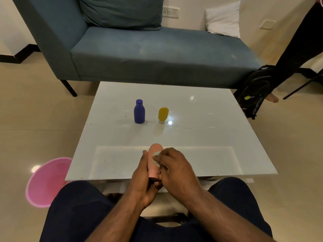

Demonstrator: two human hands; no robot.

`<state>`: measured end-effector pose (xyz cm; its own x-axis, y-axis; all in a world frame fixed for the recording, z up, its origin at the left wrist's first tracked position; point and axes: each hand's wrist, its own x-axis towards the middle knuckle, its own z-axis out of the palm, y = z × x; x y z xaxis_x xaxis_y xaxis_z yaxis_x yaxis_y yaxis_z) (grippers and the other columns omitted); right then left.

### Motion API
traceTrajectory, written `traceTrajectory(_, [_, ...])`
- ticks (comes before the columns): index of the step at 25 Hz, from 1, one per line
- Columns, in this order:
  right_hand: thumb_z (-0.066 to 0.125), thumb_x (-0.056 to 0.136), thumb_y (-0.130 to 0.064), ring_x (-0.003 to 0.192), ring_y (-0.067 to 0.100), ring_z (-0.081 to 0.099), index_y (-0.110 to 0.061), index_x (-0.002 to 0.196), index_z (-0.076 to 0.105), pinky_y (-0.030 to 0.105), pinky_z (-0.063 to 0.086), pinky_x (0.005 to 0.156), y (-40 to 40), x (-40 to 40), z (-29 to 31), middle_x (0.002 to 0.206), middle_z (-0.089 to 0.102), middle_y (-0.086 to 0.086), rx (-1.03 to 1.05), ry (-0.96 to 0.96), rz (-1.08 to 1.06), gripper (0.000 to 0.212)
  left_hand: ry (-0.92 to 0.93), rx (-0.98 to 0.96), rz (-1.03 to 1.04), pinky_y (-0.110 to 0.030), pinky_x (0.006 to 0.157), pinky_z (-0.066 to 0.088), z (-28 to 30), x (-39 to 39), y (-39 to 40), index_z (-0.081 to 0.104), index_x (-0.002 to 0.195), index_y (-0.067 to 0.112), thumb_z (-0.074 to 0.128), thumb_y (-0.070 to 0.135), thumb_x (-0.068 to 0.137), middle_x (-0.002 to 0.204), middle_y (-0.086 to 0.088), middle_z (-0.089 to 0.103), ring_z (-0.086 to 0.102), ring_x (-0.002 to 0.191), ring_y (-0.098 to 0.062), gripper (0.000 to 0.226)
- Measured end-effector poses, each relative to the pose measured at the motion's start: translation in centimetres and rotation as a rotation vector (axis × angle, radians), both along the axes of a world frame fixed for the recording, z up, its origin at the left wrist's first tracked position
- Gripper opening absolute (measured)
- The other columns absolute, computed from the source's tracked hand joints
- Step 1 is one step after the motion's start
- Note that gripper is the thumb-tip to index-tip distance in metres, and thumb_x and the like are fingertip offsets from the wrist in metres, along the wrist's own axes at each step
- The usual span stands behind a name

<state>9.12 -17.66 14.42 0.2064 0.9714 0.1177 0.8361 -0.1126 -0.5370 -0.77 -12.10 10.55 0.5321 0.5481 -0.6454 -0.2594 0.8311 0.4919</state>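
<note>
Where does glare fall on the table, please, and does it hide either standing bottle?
Head view: a bright reflection sits on the glossy white table right of the yellow bottle, hiding neither it nor the blue bottle; pink bottle and white pad evenly lit.

Head cam, fwd & down, close over right hand (176, 169)
</note>
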Motion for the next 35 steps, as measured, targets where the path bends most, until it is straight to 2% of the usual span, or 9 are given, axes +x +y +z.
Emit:
traceTrajectory(4, [0.051, 0.094, -0.013, 0.104, 0.012, 0.054, -0.018, 0.118, 0.064, 0.026, 0.047, 0.093, 1.7, 1.3, -0.2, 0.115, 0.056, -0.002, 0.009, 0.062, -0.183, 0.027, 0.043, 0.005, 0.032, -0.027, 0.047, 0.05, -0.6, 0.2, 0.1, 0.059, 0.128, 0.012, 0.051, 0.061, 0.094, 0.089, -0.017, 0.07, 0.06, 0.062, -0.021, 0.06])
traceTrajectory(8, [0.058, 0.09, -0.015, 0.108, 0.012, 0.051, -0.02, 0.119, 0.062, 0.028, 0.046, 0.095, -0.7, -1.2, 0.1, 0.118, 0.055, -0.004, -0.023, 0.024, 0.03, 0.03, 0.02, -0.021, 0.05, -0.048, 0.1, 0.051, -0.5, -0.1, 0.2, 0.063, 0.123, 0.01, 0.048, 0.062, 0.096, 0.103, -0.019, 0.076, 0.07, 0.098, -0.036, 0.061])
traceTrajectory(12, [0.054, 0.092, -0.013, 0.099, 0.009, 0.053, -0.019, 0.113, 0.066, 0.03, 0.05, 0.088, 1.1, 0.6, -0.1, 0.109, 0.054, -0.007, 0.031, 0.079, -0.113, 0.025, 0.024, 0.001, 0.001, -0.031, 0.056, 0.048, -0.7, 0.1, -0.1, 0.063, 0.127, 0.009, 0.045, 0.065, 0.095, 0.084, -0.016, 0.068, 0.06, 0.065, -0.022, 0.067])
traceTrajectory(16, [0.056, 0.091, -0.015, 0.113, 0.013, 0.044, -0.018, 0.124, 0.061, 0.02, 0.036, 0.094, 0.2, -1.8, 1.0, 0.123, 0.053, -0.003, -0.039, -0.065, 0.039, 0.034, -0.044, 0.003, 0.005, -0.048, 0.088, 0.053, -0.8, -0.2, 0.0, 0.066, 0.126, 0.013, 0.037, 0.068, 0.097, 0.117, -0.018, 0.073, 0.072, 0.105, -0.034, 0.068])
traceTrajectory(21, [0.059, 0.09, -0.02, 0.114, 0.015, 0.042, -0.022, 0.127, 0.058, 0.023, 0.037, 0.09, 2.7, 1.0, 0.7, 0.125, 0.051, -0.003, -0.086, -0.166, 0.02, 0.037, 0.063, 0.084, -0.04, -0.026, 0.048, 0.037, -1.7, 0.1, -0.1, 0.065, 0.112, 0.007, 0.03, 0.078, 0.089, 0.074, -0.015, 0.06, 0.052, 0.054, -0.02, 0.083])
traceTrajectory(25, [0.061, 0.085, -0.014, 0.11, 0.016, 0.043, -0.016, 0.117, 0.064, 0.031, 0.043, 0.095, 0.8, -2.2, 0.6, 0.119, 0.052, -0.001, -0.1, -0.25, 0.149, 0.033, 0.006, 0.05, -0.018, -0.046, 0.087, 0.054, -2.1, -0.1, 0.0, 0.069, 0.123, 0.014, 0.028, 0.082, 0.089, 0.116, -0.016, 0.074, 0.073, 0.103, -0.029, 0.086])
traceTrajectory(27, [0.06, 0.087, -0.015, 0.112, 0.016, 0.043, -0.017, 0.12, 0.062, 0.029, 0.039, 0.093, -0.1, -1.8, 1.2, 0.123, 0.052, 0.0, -0.117, -0.234, 0.195, 0.033, 0.011, 0.059, -0.03, -0.048, 0.092, 0.052, -1.9, -0.1, 0.0, 0.067, 0.127, 0.016, 0.028, 0.082, 0.088, 0.119, -0.017, 0.073, 0.071, 0.11, -0.03, 0.085])
traceTrajectory(32, [0.061, 0.09, -0.023, 0.112, 0.017, 0.044, -0.02, 0.127, 0.057, 0.024, 0.04, 0.091, 1.9, 0.4, 1.3, 0.125, 0.052, -0.001, -0.069, -0.177, 0.038, 0.037, 0.104, 0.141, -0.065, -0.029, 0.051, 0.043, -1.6, 0.1, -0.1, 0.063, 0.119, 0.007, 0.03, 0.081, 0.085, 0.077, -0.011, 0.066, 0.059, 0.06, -0.021, 0.088])
traceTrajectory(35, [0.061, 0.087, -0.018, 0.107, 0.016, 0.044, -0.019, 0.122, 0.06, 0.031, 0.046, 0.09, 0.3, -2.2, 1.0, 0.121, 0.053, -0.002, -0.103, -0.212, 0.126, 0.035, 0.045, 0.081, -0.049, -0.051, 0.093, 0.056, -2.0, -0.3, 0.1, 0.063, 0.131, 0.015, 0.032, 0.082, 0.087, 0.115, -0.015, 0.075, 0.073, 0.104, -0.032, 0.085])
